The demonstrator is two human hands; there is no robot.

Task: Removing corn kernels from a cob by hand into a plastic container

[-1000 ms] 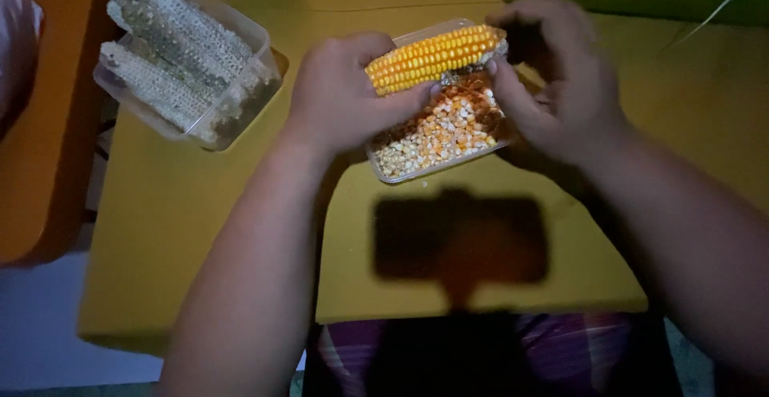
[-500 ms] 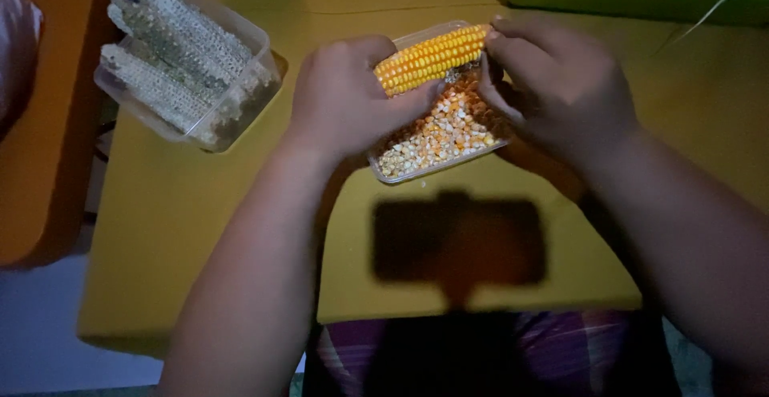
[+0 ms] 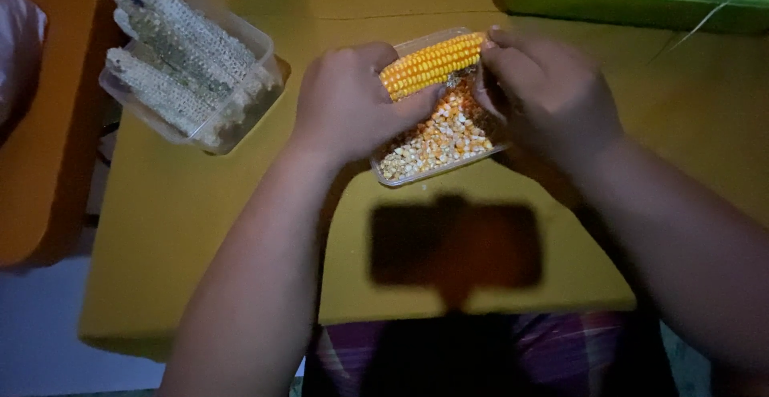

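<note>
Far left on the yellow table (image 3: 200,205), a clear tub (image 3: 240,116) is packed with stripped grey cobs (image 3: 172,60), lying at a slant. Moving in, the left hand (image 3: 348,104) is curled tight around the near end of the corn cob (image 3: 432,62), fingers wrapped over it. The cob lies tilted, its yellow rows showing between the two fists, right above a clear container (image 3: 416,174) of loose kernels (image 3: 440,137). On the other end, the right hand (image 3: 549,96) clamps down, thumb and fingers pressed onto the cob. Up at far right, a green tray (image 3: 625,0) sits along the table's edge.
</note>
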